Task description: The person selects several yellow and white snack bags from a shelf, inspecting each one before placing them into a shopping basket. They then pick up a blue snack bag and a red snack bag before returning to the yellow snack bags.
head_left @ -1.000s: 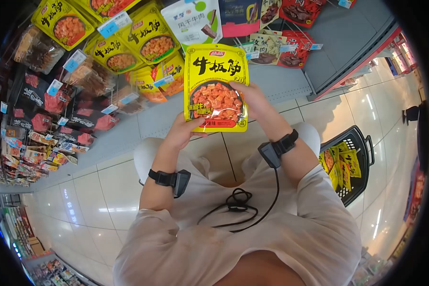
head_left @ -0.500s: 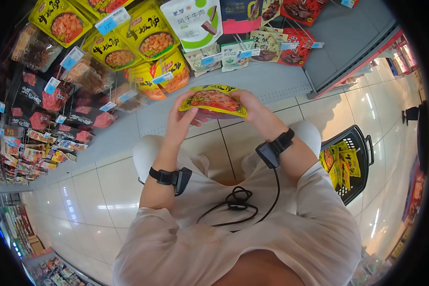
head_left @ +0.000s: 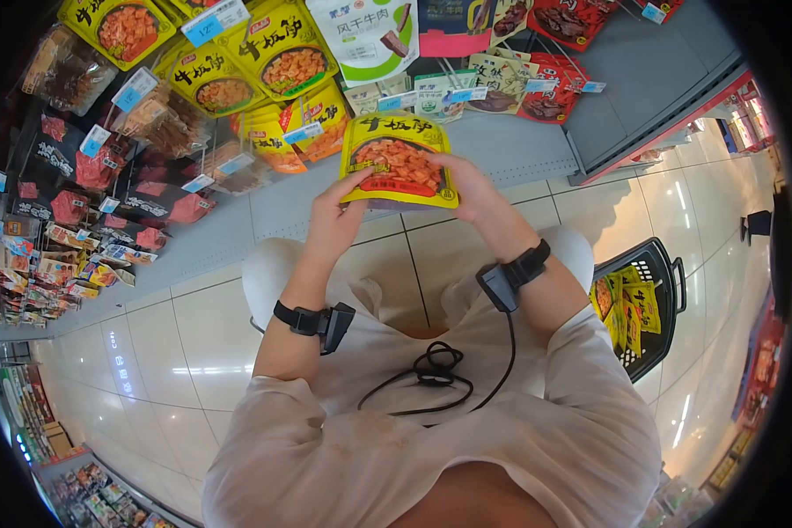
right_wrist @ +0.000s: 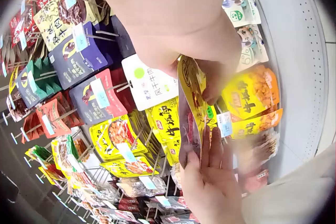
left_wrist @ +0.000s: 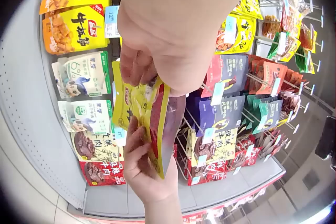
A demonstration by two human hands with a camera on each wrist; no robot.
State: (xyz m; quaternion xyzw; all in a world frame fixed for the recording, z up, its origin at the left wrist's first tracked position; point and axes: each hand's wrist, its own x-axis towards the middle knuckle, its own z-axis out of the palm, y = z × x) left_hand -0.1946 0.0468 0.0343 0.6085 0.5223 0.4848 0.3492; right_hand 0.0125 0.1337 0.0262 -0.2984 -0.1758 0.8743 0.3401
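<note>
Both hands hold a yellow snack bag [head_left: 398, 165], printed with diced red meat and large black characters, out in front of the shelf display. At its lower left corner, the left hand [head_left: 334, 216] pinches with the thumb on the front. The right hand [head_left: 469, 187] grips the right edge, thumb over the printed face. In the head view the bag leans back with its bottom edge toward the body. Seen from the left wrist, the bag [left_wrist: 157, 121] is nearly edge-on between the hands, its fingers curled behind it. Part of its back is hidden by them.
Matching yellow bags [head_left: 286, 62] hang on hooks ahead, above a grey shelf base [head_left: 510, 158]. White jerky pouches [head_left: 370, 40] and red pouches [head_left: 550, 84] hang to the right. A black basket [head_left: 660, 343] holding several yellow bags stands on the tiled floor at the right.
The bag was raised and facing the head camera, then was lowered and tipped almost flat. Now it is tilted up again, its front showing more. Both hands have kept their hold.
</note>
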